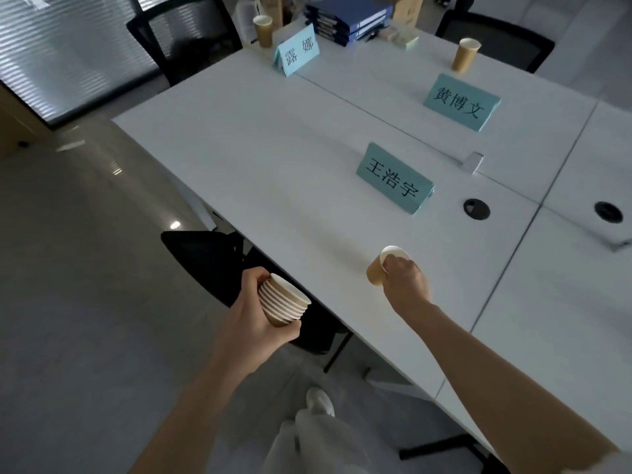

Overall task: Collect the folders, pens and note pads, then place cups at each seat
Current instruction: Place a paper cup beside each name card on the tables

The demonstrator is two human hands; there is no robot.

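Observation:
My left hand [254, 313] grips a stack of several brown paper cups [285, 301] off the near edge of the white table [273, 148]. My right hand [405, 278] holds one brown paper cup [378, 265] by its rim, tilted, low over the table in front of the nearest teal name card [393, 177]. One cup [263, 29] stands beside the far-left name card [298, 50]. Another cup [465, 54] stands behind the right name card [460, 102]. Blue folders [349, 17] are stacked at the far end, with note pads [403, 38] beside them.
A black chair [208, 258] is tucked under the near table edge by my left hand. Two more black chairs [184, 39] stand at the far end. Cable holes [476, 209] and a small silver block [473, 162] lie right of the name cards.

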